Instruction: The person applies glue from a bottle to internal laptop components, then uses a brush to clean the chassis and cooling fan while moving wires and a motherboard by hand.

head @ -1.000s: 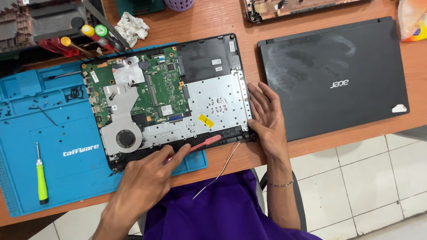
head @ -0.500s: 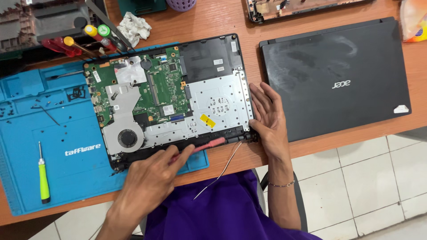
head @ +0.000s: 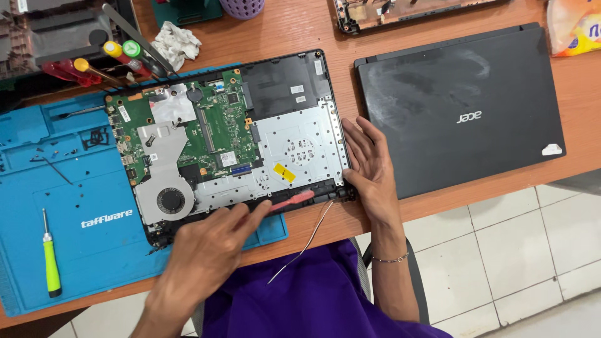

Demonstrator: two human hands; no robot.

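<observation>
- Head view: little has moved since the earlier frames; the left hand [head: 210, 250] stays low at the near edge of the opened black laptop base [head: 231, 134], and the slim pink plastic pry tool [head: 293, 200] has kept its place along that edge.
- The left hand grasps the pry tool near its handle end, forefinger stretched along it, the tip lying in the seam at the near rim, probably so the edge can be levered.
- The right hand [head: 370, 169] lies flat and released, fingers spread, pressing the base's right corner, apparently to keep it from sliding.
- Beyond the left hand's fingers sit the green circuit board [head: 216, 128] and the round grey cooling fan [head: 168, 200].
- A thin white wire [head: 310, 238] trails from the near rim between the two hands toward the purple shirt.
- Under the left hand spreads the blue rubber work mat [head: 69, 206]; a green-handled screwdriver [head: 50, 263] lies well left of it.
- Right of the right hand rests a closed black laptop [head: 463, 106].
</observation>
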